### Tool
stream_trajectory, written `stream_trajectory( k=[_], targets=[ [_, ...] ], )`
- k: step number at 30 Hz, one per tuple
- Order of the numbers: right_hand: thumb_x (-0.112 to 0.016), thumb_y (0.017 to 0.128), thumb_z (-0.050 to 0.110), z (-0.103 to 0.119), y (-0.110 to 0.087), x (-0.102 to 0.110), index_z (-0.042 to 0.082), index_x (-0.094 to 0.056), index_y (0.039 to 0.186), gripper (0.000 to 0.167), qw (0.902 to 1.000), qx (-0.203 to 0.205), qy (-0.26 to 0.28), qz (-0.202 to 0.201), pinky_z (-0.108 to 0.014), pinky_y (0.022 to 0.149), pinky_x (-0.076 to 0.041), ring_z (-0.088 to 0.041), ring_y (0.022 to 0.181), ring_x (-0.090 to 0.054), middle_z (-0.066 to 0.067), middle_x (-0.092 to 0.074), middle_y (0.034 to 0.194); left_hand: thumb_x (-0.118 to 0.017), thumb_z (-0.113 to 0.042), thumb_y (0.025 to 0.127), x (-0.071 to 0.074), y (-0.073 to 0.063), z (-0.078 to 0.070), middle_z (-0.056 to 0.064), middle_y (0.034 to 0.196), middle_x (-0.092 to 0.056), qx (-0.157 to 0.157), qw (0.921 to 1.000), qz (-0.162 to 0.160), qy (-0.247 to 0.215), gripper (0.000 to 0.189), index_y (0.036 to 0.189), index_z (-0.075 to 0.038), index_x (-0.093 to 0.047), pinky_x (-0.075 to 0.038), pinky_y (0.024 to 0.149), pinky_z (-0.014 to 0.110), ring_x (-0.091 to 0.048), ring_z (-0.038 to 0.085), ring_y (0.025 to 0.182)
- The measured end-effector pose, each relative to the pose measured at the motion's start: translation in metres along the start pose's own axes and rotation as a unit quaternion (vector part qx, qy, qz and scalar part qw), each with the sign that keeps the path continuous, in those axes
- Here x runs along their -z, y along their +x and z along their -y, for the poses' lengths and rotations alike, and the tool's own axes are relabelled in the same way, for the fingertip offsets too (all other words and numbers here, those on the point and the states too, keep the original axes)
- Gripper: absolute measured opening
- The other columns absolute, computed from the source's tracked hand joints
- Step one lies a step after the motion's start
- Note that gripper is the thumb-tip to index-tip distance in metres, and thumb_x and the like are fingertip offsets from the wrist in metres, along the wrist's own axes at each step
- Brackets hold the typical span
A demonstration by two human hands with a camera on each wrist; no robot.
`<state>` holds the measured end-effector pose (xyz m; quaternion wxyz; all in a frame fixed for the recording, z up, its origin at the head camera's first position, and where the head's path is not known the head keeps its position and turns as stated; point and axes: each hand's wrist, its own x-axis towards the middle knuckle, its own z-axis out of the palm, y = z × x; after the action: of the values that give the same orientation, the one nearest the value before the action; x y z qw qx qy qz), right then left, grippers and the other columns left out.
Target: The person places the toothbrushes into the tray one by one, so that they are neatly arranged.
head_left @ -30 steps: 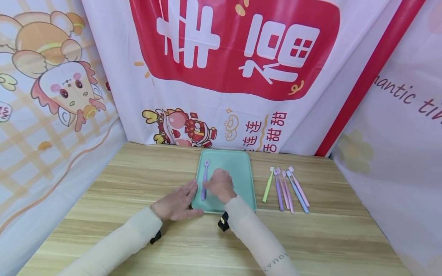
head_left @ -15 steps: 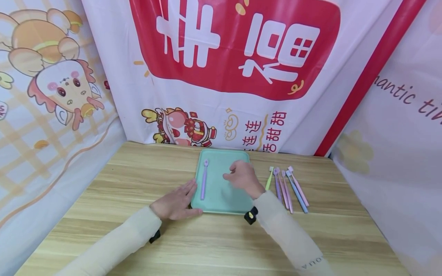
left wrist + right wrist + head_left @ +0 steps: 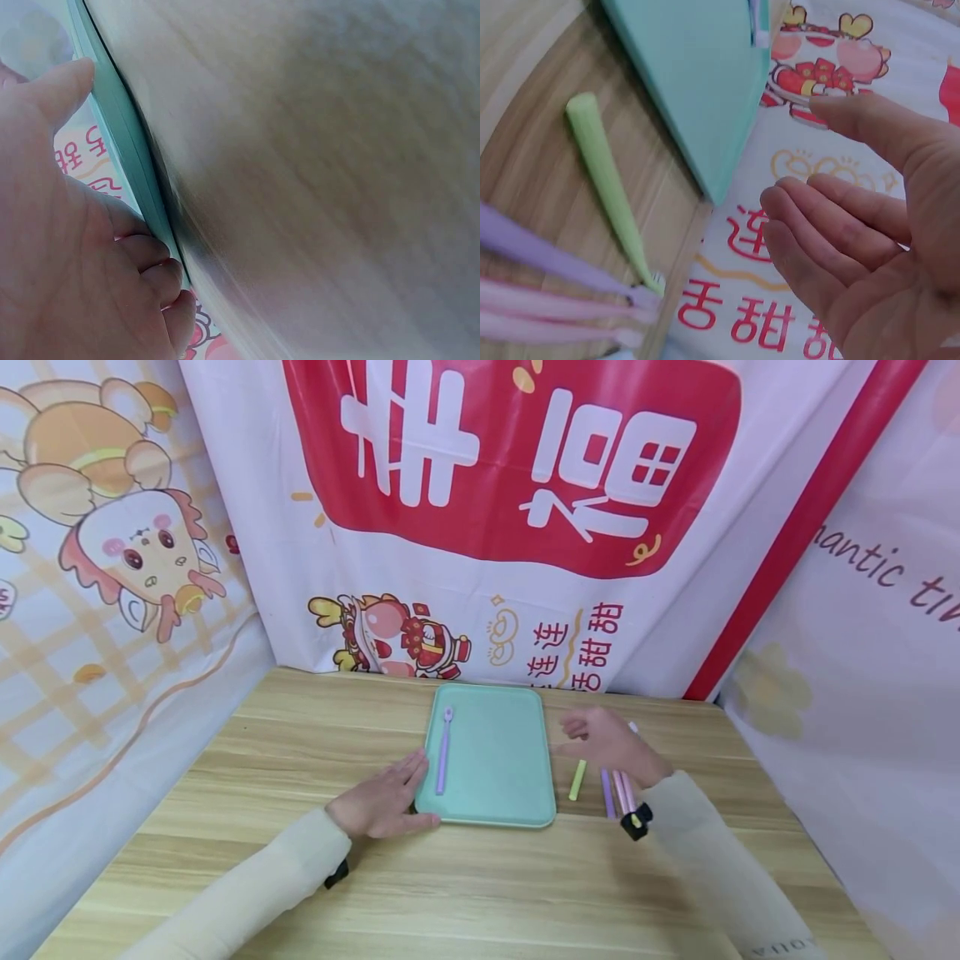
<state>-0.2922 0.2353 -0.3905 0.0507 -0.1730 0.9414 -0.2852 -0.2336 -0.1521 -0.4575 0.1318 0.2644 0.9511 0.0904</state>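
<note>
A mint-green tray (image 3: 495, 760) lies on the table with one purple toothbrush (image 3: 443, 756) along its left side. My left hand (image 3: 382, 797) rests against the tray's near left corner, fingers extended; in the left wrist view its fingertips touch the tray's rim (image 3: 135, 150). To the right of the tray, my right hand (image 3: 611, 743) hovers over a group of toothbrushes and hides most of them. Its fingers are loosely bent, with nothing between them and the thumb. The right wrist view shows a green toothbrush (image 3: 607, 180), a purple toothbrush (image 3: 547, 251) and pink toothbrushes (image 3: 555, 309) below the hand.
The wood-grain table (image 3: 480, 893) runs back to a printed white and red curtain (image 3: 510, 543). Patterned cloths hang along the left side (image 3: 112, 610) and right side (image 3: 847, 693). A black wrist device (image 3: 636, 820) sits under the right wrist.
My right hand has left the purple toothbrush on the tray and moved right, across the tray, to above the other toothbrushes. The left hand has stayed at the tray's corner.
</note>
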Motion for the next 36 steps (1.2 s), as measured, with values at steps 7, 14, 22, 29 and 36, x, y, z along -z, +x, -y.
stream_trajectory(
  k=[7,14,22,29,36],
  targets=[
    [-0.076,0.098,0.028,-0.044,-0.013,0.033,-0.003,-0.055,0.148,0.063,0.9987,-0.025,-0.014,0.043,-0.056,0.108,-0.056,-0.042,0.131,-0.064,-0.025,-0.065,0.143,-0.050,-0.068,0.103,0.001,0.000,-0.001,0.022,0.177,-0.011,0.002,1.0000,0.001,-0.002,0.102,0.166,0.005,-0.019,-0.024,0.133,0.055,-0.016,0.037,0.165],
    [-0.079,0.096,0.027,-0.076,-0.022,0.057,-0.007,-0.061,0.139,0.058,0.9970,-0.037,-0.057,0.038,-0.057,0.102,-0.059,-0.044,0.122,-0.068,-0.029,-0.069,0.134,-0.050,-0.068,0.103,0.002,0.000,-0.001,0.022,0.177,-0.012,0.003,1.0000,0.001,0.002,0.101,0.166,0.005,-0.019,-0.025,0.133,0.055,-0.016,0.037,0.165],
    [-0.081,0.094,0.020,-0.103,-0.032,0.066,-0.011,-0.064,0.131,0.051,0.9935,-0.062,-0.088,0.037,-0.056,0.095,-0.062,-0.042,0.112,-0.071,-0.030,-0.071,0.125,-0.050,-0.067,0.103,0.002,-0.002,-0.003,0.023,0.177,-0.012,0.003,1.0000,0.000,-0.005,0.101,0.166,0.006,-0.020,-0.024,0.133,0.055,-0.016,0.038,0.165],
    [-0.077,0.097,0.021,-0.125,-0.035,0.060,-0.010,-0.063,0.133,0.050,0.9902,-0.093,-0.093,0.047,-0.056,0.097,-0.060,-0.040,0.113,-0.071,-0.027,-0.073,0.123,-0.051,-0.067,0.103,0.002,-0.003,-0.004,0.022,0.177,-0.012,0.009,0.9999,0.004,-0.006,0.100,0.166,0.005,-0.020,-0.024,0.133,0.055,-0.016,0.037,0.165],
    [-0.078,0.095,0.017,-0.139,-0.033,0.051,-0.011,-0.065,0.130,0.047,0.9891,-0.119,-0.076,0.041,-0.056,0.097,-0.060,-0.039,0.110,-0.072,-0.026,-0.074,0.119,-0.051,-0.067,0.103,0.001,-0.003,-0.003,0.021,0.177,-0.013,0.010,0.9999,0.001,-0.006,0.100,0.166,0.005,-0.021,-0.025,0.133,0.055,-0.017,0.037,0.165]
  ],
)
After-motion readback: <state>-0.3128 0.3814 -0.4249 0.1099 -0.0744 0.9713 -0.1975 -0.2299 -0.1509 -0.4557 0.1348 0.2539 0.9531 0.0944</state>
